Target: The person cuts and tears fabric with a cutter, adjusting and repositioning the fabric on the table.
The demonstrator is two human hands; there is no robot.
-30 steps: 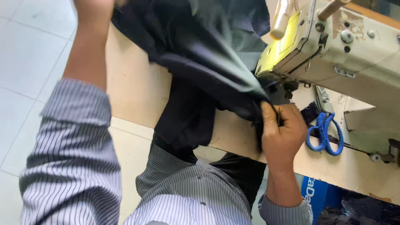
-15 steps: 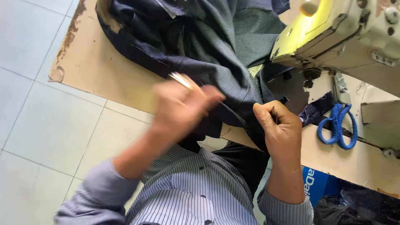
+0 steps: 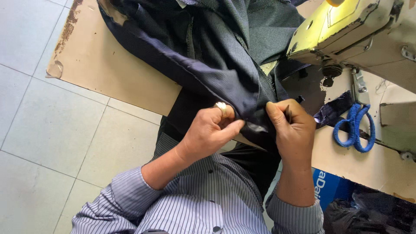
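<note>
Fabric (image 3: 216,65) dark, soft, limp (likely slippery along the lining): pinched at folded edge by left hand (image 3: 210,130) and right hand (image 3: 292,130).

One package in view: blue box (image 3: 328,186) with white lettering, lower right, below the bench (image 3: 108,73) edge, just beside the right forearm. Only a corner shows; a dark bag (image 3: 368,214) lies against it. No signs or screens seen.
</note>
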